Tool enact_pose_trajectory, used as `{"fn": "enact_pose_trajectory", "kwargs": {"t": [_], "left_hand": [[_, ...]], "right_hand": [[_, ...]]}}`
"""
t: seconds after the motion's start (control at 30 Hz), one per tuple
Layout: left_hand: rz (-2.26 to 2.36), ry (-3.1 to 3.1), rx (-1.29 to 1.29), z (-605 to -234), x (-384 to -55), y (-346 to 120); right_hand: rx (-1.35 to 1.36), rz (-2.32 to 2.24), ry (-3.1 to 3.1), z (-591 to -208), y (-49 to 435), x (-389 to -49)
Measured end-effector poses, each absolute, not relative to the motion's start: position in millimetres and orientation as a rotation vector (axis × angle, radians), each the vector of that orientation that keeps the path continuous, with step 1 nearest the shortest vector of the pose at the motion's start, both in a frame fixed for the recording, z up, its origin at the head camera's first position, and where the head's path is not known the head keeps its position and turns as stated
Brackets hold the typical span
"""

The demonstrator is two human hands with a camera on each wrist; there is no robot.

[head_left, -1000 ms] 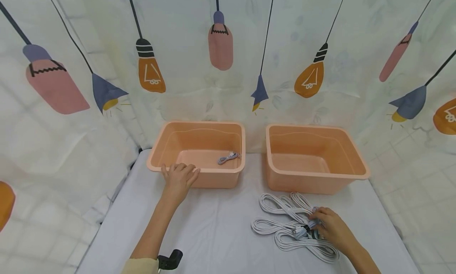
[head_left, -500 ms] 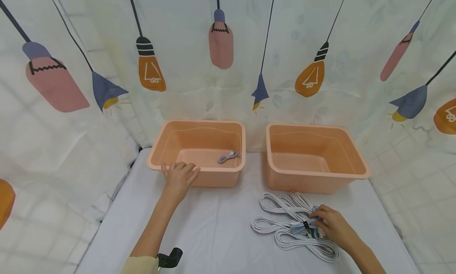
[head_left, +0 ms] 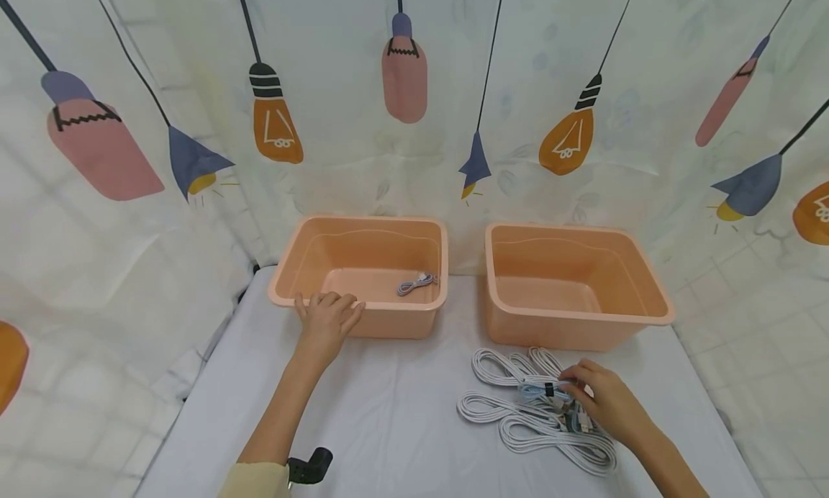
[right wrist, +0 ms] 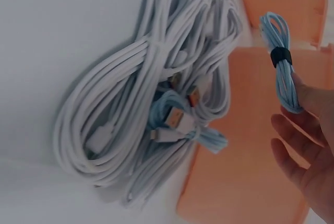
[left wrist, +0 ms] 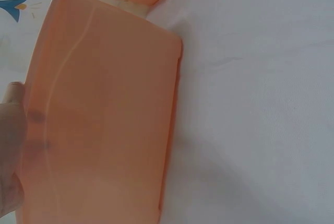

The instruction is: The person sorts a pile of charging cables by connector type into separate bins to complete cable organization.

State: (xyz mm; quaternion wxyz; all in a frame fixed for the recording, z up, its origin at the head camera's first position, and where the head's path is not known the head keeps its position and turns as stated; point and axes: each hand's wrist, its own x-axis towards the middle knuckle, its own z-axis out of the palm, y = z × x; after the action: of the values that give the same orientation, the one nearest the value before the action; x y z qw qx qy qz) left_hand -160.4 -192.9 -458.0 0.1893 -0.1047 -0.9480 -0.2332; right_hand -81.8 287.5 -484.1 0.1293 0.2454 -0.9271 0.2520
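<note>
My right hand (head_left: 602, 401) pinches a light-blue charging cable (right wrist: 282, 62), coiled and bound with a black strap, between thumb and fingers. In the head view it is just above a pile of white coiled cables (head_left: 557, 444). In the right wrist view, another blue coiled cable (right wrist: 211, 138) with visible plugs lies in that pile. My left hand (head_left: 325, 332) grips the near rim of the left peach bin (head_left: 388, 322), its fingers hooked over the edge. Inside that bin, toward its right side, lies a small coiled cable (head_left: 414, 285) of pale grey-lilac colour.
A second peach bin (head_left: 570, 332) stands to the right, behind the cable pile, with nothing seen inside. A white cloth (head_left: 401, 426) covers the table. Behind the bins hangs a curtain (head_left: 350, 124) printed with lamps. A black wrist mount (head_left: 311, 466) juts from my left wrist.
My right hand has drawn the strapped blue cable up out of the pile, and it now shows above the white coils. My left hand stays on the bin's rim.
</note>
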Motion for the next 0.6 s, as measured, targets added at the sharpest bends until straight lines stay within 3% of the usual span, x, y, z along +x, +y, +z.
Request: {"fn": "enact_pose_trajectory", "kwargs": {"t": [0.6], "left_hand": [[-0.586,-2.724,-0.288,-455.5,-160.4,-191.5]], "right_hand": [[0.673,0.724,-2.615,-453.0,251.4,-105.5]]}}
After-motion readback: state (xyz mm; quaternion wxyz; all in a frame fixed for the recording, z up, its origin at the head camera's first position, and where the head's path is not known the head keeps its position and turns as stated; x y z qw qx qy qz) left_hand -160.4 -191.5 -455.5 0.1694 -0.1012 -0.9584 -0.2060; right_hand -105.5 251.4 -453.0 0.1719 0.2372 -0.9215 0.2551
